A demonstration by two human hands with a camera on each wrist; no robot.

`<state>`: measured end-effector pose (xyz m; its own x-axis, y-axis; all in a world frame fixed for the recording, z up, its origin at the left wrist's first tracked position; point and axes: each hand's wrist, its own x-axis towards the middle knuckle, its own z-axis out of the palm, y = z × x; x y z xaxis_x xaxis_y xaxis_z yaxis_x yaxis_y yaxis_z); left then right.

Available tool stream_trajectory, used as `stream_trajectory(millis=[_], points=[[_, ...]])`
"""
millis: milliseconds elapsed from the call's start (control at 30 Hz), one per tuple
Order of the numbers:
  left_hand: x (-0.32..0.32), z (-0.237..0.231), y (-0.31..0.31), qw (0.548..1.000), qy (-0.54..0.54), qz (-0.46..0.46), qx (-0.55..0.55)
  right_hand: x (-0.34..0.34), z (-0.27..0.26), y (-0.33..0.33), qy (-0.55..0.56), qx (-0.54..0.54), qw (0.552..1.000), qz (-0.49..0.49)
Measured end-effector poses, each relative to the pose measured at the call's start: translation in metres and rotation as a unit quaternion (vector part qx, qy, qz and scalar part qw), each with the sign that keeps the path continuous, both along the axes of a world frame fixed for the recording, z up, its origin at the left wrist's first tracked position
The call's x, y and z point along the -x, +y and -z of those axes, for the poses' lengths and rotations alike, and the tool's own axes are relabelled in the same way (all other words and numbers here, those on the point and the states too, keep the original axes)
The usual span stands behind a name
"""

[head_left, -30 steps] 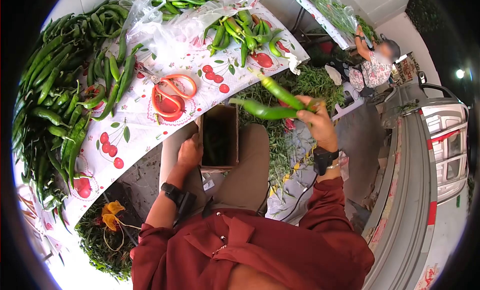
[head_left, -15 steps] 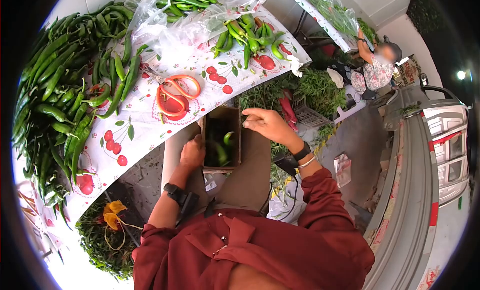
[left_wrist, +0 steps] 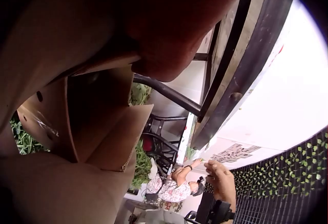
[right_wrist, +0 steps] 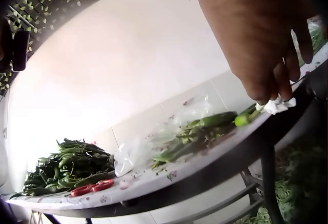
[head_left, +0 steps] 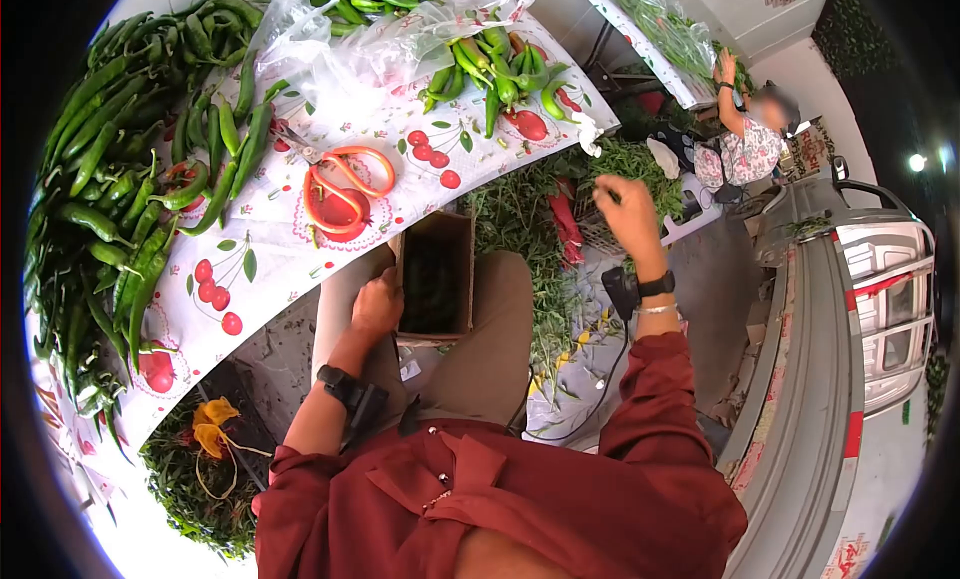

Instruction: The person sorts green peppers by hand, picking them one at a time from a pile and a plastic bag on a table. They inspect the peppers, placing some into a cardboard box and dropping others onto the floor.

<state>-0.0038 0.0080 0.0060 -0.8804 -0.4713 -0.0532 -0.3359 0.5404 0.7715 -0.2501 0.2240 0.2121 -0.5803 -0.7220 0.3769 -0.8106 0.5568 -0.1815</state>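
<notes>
My left hand [head_left: 379,303] grips the near-left edge of a cardboard box [head_left: 464,279] that stands between the knees. In the left wrist view the box's brown flap [left_wrist: 119,137] sticks out, and its inside is dark. My right hand [head_left: 630,217] is raised to the right of the box with loosely bent fingers and holds nothing. In the right wrist view its fingers hang in front of the table end. Long green chili peppers [head_left: 110,169] lie heaped on the table's left side. A smaller group of peppers [head_left: 500,67] sits near the right end.
Scissors with orange-red handles [head_left: 345,194] lie on the cherry-patterned tablecloth [head_left: 290,249]. A clear plastic bag [head_left: 350,59] partly covers more peppers. Leafy cuttings [head_left: 640,164] and a crate are on the floor at right. Another person [head_left: 745,139] works at a farther table.
My right hand held two green peppers, moved left over the box and released them; peppers showed inside it. Now the hand is back at the right without them. The left hand stayed put.
</notes>
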Motion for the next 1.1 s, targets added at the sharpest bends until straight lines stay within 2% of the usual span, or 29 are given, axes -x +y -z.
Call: stream_trajectory(millis=[67,200,267,467,533,600,633,667,733,767,800,900,933,1000,1033,1100], points=[[0.001,0.003,0.002,1.000,-0.003,0.008,0.012,0.004,-0.016,-0.020,-0.052,0.081,0.995,0.027],[0.003,0.006,0.001,1.000,-0.017,0.010,0.010,0.049,-0.003,-0.058,-0.120,0.142,0.983,0.014],[0.002,0.004,0.000,1.000,-0.025,0.005,0.013,0.072,0.010,-0.078,-0.050,0.125,0.991,-0.002],[-0.003,-0.003,-0.003,1.000,-0.009,-0.013,-0.006,0.108,0.030,-0.104,-0.091,0.041,0.993,0.057],[-0.003,-0.001,-0.005,1.000,-0.015,-0.012,-0.007,0.101,0.023,-0.100,-0.070,0.026,0.996,0.058],[-0.003,0.000,-0.006,1.000,-0.019,-0.011,-0.011,0.096,0.016,-0.096,-0.217,0.156,0.962,0.063],[-0.003,0.001,-0.006,1.000,-0.015,-0.010,-0.011,0.094,0.010,-0.093,-0.327,0.199,0.919,0.097],[-0.003,0.001,-0.006,1.000,-0.012,-0.008,-0.012,0.092,0.006,-0.089,-0.326,0.197,0.919,0.100],[-0.002,0.004,-0.005,1.000,-0.003,-0.002,-0.013,0.086,0.000,-0.081,-0.426,0.349,0.834,0.033],[-0.002,0.005,-0.005,1.000,0.005,0.000,-0.012,0.082,-0.004,-0.075,-0.458,0.359,0.813,0.019],[-0.001,0.006,-0.006,1.000,0.007,0.000,-0.013,0.080,-0.005,-0.069,-0.457,0.359,0.814,0.020],[0.001,0.007,-0.006,1.000,0.004,0.008,-0.024,0.076,-0.007,-0.057,-0.554,0.420,0.717,-0.054],[0.000,0.007,-0.005,1.000,0.010,0.011,-0.013,0.075,-0.007,-0.054,-0.554,0.419,0.718,-0.054],[-0.001,0.006,-0.005,1.000,0.016,0.017,-0.003,0.070,-0.008,-0.048,-0.608,0.430,0.660,-0.095],[-0.001,0.006,-0.005,1.000,0.020,0.016,-0.002,0.064,-0.008,-0.045,-0.608,0.431,0.660,-0.094],[-0.001,0.006,-0.005,1.000,0.024,0.013,0.001,0.050,-0.009,-0.040,-0.646,0.424,0.625,-0.110]])
